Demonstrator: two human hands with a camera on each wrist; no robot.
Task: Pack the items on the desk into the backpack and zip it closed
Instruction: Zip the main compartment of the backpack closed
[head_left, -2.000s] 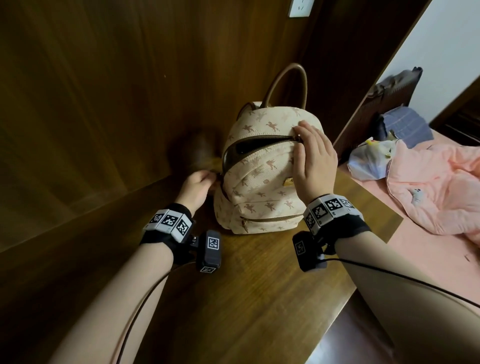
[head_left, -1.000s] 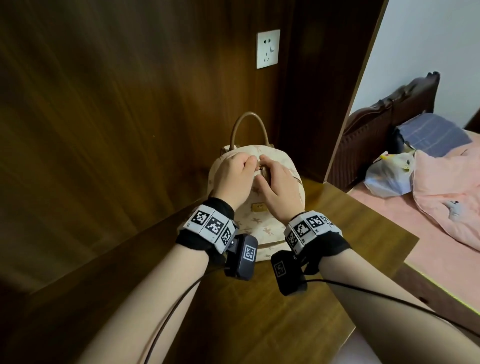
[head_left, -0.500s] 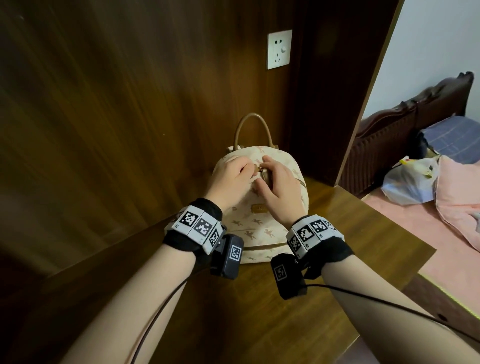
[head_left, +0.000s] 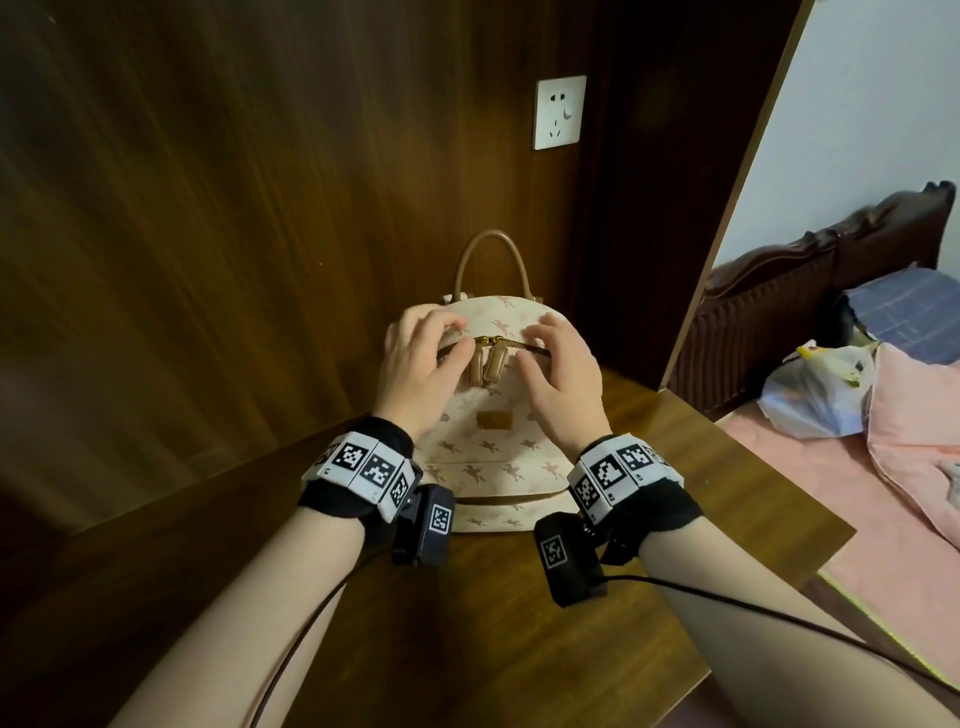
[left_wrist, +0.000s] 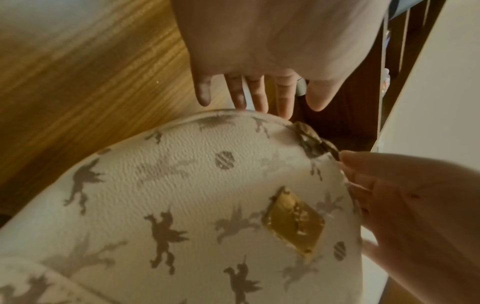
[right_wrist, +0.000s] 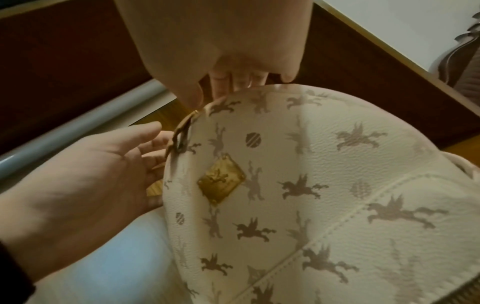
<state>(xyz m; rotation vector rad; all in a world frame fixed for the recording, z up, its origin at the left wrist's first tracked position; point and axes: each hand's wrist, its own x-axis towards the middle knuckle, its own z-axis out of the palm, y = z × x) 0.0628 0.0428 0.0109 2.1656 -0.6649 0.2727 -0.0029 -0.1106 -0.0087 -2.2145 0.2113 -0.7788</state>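
The cream backpack (head_left: 488, 457) with a winged-horse print stands upright on the wooden desk (head_left: 519, 623). Its top zipper looks closed, and the two tan zipper pulls (head_left: 485, 366) hang side by side at the top centre. My left hand (head_left: 426, 348) rests on the bag's top just left of the pulls and holds nothing. My right hand (head_left: 550, 358) rests just right of them with its fingers spread. In the left wrist view my left fingers (left_wrist: 246, 94) are straight over the bag's (left_wrist: 182, 195) crown. In the right wrist view both hands flank the pulls (right_wrist: 179, 139).
Dark wood panelling with a white socket (head_left: 559, 111) rises right behind the bag. The desk's right edge (head_left: 810, 551) drops off toward a bed (head_left: 883, 545) holding pink cloth and a plastic bag (head_left: 810, 400). The bag's brown handle (head_left: 493, 260) stands up.
Two seconds ago the top zipper gaped open. Both hands then brought the pulls together at the top centre; now they have let go and moved slightly apart.
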